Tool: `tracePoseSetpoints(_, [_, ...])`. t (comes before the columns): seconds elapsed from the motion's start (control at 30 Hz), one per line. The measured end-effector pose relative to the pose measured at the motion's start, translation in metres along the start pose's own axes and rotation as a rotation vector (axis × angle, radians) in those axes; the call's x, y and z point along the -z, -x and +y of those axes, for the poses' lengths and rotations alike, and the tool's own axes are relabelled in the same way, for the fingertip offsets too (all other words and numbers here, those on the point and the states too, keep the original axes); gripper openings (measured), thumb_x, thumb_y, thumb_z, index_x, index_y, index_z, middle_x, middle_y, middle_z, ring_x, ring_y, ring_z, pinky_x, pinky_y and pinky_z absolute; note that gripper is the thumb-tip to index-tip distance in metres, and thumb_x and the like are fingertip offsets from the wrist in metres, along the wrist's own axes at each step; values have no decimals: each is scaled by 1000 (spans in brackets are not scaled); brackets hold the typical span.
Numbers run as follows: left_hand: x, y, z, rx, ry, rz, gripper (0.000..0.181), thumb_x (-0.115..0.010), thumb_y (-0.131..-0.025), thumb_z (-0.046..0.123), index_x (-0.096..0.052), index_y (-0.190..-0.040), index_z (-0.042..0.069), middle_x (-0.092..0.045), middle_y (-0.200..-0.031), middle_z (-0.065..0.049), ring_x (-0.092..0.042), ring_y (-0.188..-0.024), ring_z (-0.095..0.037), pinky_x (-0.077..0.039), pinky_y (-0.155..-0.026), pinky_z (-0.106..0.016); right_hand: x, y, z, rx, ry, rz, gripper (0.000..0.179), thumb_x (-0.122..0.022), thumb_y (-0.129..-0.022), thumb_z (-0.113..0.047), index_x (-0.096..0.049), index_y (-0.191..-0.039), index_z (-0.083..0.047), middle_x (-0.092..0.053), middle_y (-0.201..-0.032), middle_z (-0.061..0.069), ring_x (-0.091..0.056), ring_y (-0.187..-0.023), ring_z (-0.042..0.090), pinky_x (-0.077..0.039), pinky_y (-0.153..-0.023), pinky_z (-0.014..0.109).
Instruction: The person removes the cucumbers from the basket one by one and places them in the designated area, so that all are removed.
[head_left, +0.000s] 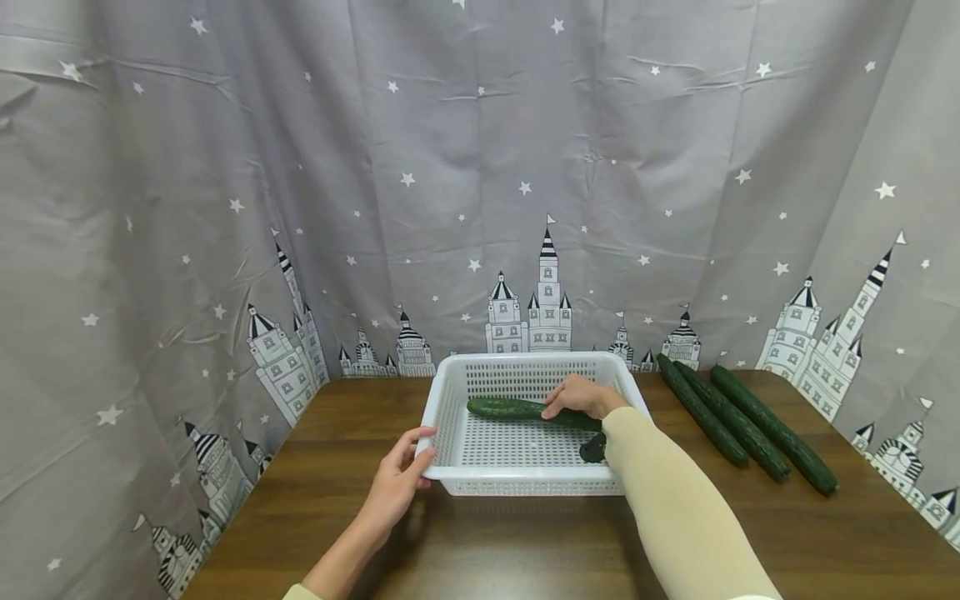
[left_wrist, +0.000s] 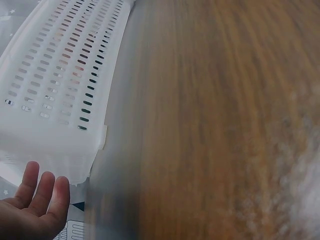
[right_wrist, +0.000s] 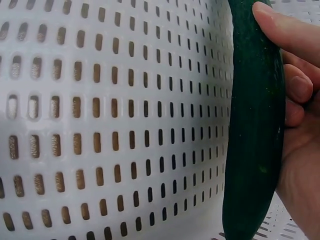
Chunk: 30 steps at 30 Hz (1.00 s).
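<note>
A white perforated plastic basket [head_left: 525, 486] stands on the wooden table. My right hand [head_left: 581, 395] reaches into it and grips a long green cucumber [head_left: 506, 408] lying lengthwise near the far wall. In the right wrist view, thumb and fingers close around this cucumber [right_wrist: 255, 120]. The dark end of another green item [head_left: 592, 448], probably a cucumber, peeks from beside the right sleeve, which hides the rest. At the basket's left rim, my left hand [head_left: 397, 475] touches the near corner, its fingers extended in the left wrist view.
To the right of the basket lie three cucumbers, a left one [head_left: 701, 408], a middle one [head_left: 731, 421] and a right one [head_left: 776, 429], slanting side by side. A grey curtain [head_left: 450, 167] with castles and stars hangs behind the table [head_left: 525, 550].
</note>
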<state>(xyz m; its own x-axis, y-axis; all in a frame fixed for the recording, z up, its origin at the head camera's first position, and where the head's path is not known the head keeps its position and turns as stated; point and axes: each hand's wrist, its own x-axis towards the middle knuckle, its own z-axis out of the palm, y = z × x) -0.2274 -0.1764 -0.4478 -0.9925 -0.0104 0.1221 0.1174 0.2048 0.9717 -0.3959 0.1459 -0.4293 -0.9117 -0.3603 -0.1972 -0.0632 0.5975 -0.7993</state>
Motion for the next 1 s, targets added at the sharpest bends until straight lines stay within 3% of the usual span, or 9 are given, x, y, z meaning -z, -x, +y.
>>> tracePoseSetpoints(0.5, [-1,-4,-4,4,-13,5,32,-61,-101,20,-58,-133,19,-63,-113,-21,-60,-89,-20,-52,-74,-33,11,4,2,32,-24,-11,37,-79,-83,-12,-73,-117,2,-47,-150,25,-39,-141,44,-34,-114,56])
tracePoseSetpoints(0.73, [0,-4,-5,-3,-4,-3,32,-60,-102,21,-57,-133,17,-62,-114,-22,-60,-91,-21,-52,-76,-35,15,6,-4,39,-13,-6,38,-78,-85,-12,-71,-119,2,-51,-147,24,-40,-141,43,-34,-115,55])
tracePoseSetpoints(0.87, [0,-3,-5,-4,-1,-1,32,-60,-102,22,-57,-133,17,-61,-113,-22,-60,-91,-21,-52,-76,-34,20,5,-9,52,-25,1,39,-77,-86,-12,-70,-121,3,-54,-144,22,-45,-137,40,-39,-112,51])
tracePoseSetpoints(1.0, [1,-3,-5,-8,1,3,32,-60,-102,23,-57,-133,18,-61,-112,-22,-60,-91,-20,-52,-76,-33,25,6,-16,80,-17,9,38,-78,-85,-11,-71,-119,5,-59,-138,23,-56,-126,39,-50,-101,47])
